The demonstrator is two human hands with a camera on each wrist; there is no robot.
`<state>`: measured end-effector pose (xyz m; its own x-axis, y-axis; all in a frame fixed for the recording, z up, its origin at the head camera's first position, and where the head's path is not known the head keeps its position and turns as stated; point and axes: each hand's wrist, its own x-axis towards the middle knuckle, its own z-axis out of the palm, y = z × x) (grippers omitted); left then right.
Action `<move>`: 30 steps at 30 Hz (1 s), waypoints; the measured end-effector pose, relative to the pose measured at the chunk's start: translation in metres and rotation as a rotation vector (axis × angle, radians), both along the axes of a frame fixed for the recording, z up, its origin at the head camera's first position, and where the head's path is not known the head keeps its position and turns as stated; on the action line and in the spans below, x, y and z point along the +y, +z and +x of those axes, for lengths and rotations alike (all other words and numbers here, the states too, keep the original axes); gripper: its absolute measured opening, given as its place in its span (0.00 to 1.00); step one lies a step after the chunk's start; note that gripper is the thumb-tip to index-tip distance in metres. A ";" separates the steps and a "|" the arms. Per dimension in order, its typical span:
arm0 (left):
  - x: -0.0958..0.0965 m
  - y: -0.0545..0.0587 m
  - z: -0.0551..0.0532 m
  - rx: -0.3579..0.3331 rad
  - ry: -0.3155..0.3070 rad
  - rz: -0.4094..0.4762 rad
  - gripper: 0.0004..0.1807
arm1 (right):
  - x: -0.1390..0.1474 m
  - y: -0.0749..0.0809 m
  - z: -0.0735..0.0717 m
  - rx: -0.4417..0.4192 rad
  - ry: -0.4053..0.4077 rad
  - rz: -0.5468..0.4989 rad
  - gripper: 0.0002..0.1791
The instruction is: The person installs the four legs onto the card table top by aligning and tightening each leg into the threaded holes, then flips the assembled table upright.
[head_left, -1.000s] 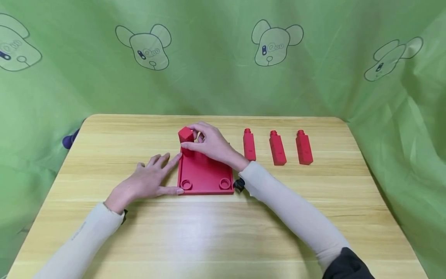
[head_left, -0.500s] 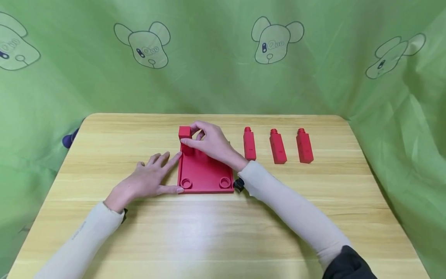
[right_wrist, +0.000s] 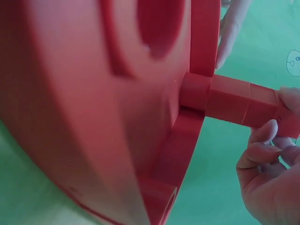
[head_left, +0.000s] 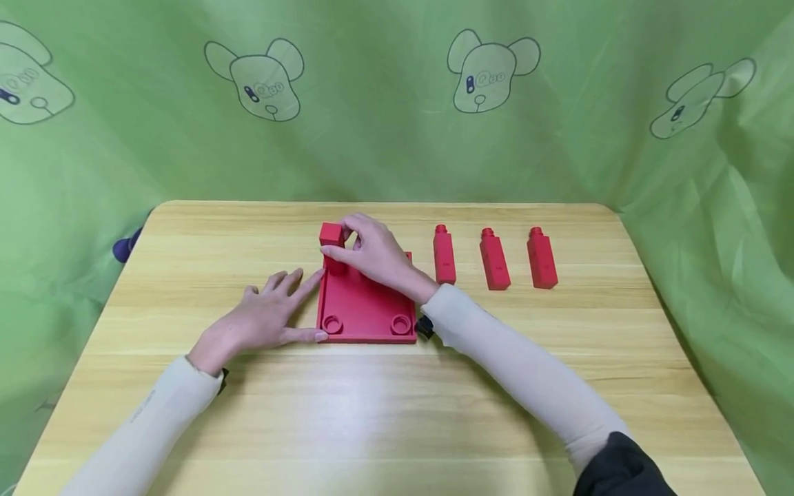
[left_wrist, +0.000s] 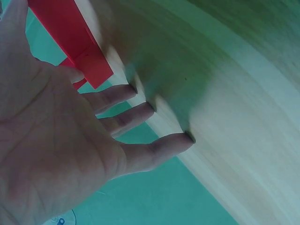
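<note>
A shallow red panel (head_left: 369, 306) with a raised rim lies on the table, round sockets showing at its two near corners. At its far left corner stands a square red leg (head_left: 331, 234). My right hand (head_left: 380, 256) pinches the leg's upper part between thumb and fingers. In the right wrist view, the leg (right_wrist: 229, 99) meets the round socket (right_wrist: 194, 91) at the corner. Fingers spread, my left hand (head_left: 260, 318) lays its thumb and index finger along the panel's left edge. The left wrist view shows that hand's palm (left_wrist: 56, 140) beside the red panel (left_wrist: 70, 33).
Three more red legs (head_left: 444, 255) (head_left: 494, 260) (head_left: 542, 259) with round necks lie in a row right of the panel. The wooden table (head_left: 347, 413) ends at a green curtain (head_left: 384, 151). Something dark blue (head_left: 124, 248) shows past its left edge.
The leg has turned about its upright axis; its top went from a diamond to a nearly square-on view. My right hand keeps its grip, and the left hand stays in place.
</note>
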<state>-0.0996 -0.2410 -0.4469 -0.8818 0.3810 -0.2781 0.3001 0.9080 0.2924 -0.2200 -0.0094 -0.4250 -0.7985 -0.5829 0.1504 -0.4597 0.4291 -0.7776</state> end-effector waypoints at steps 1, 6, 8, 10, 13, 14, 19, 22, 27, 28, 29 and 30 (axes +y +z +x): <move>0.000 0.000 0.000 -0.001 -0.002 -0.002 0.63 | 0.000 0.000 0.000 0.020 -0.001 0.008 0.15; 0.001 0.002 -0.001 -0.010 -0.005 -0.007 0.63 | 0.000 -0.001 0.000 0.038 -0.006 0.006 0.14; 0.001 0.002 -0.002 -0.012 -0.006 -0.005 0.63 | 0.000 -0.001 0.000 0.014 -0.003 -0.005 0.14; 0.001 0.001 -0.002 -0.018 -0.004 0.000 0.63 | 0.001 -0.002 0.000 -0.023 0.001 -0.015 0.15; 0.002 0.001 -0.002 -0.024 -0.002 0.012 0.64 | 0.003 -0.002 0.001 -0.086 0.000 -0.039 0.20; 0.002 0.002 -0.002 -0.025 -0.001 0.017 0.64 | 0.004 -0.002 0.002 -0.109 -0.003 -0.047 0.22; 0.002 0.003 -0.002 -0.028 -0.001 0.027 0.63 | 0.013 0.003 0.005 -0.178 -0.009 -0.083 0.30; 0.002 0.004 -0.002 -0.022 -0.002 0.019 0.63 | 0.022 0.005 0.006 -0.198 -0.003 -0.116 0.29; 0.003 0.002 -0.001 -0.001 -0.010 0.012 0.63 | 0.045 0.007 0.012 -0.210 -0.031 -0.184 0.24; 0.003 0.002 0.000 -0.001 -0.007 0.011 0.64 | 0.050 0.007 0.014 -0.208 -0.040 -0.198 0.23; 0.002 0.002 0.000 0.001 -0.006 0.012 0.64 | 0.055 0.008 0.016 -0.204 -0.051 -0.214 0.22; 0.002 0.001 0.001 0.004 -0.005 0.011 0.64 | 0.059 0.008 0.018 -0.202 -0.060 -0.232 0.20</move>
<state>-0.0982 -0.2394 -0.4459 -0.8810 0.3883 -0.2703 0.3058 0.9033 0.3009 -0.2025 0.0496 -0.4168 -0.8578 -0.5023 0.1089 -0.2651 0.2508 -0.9310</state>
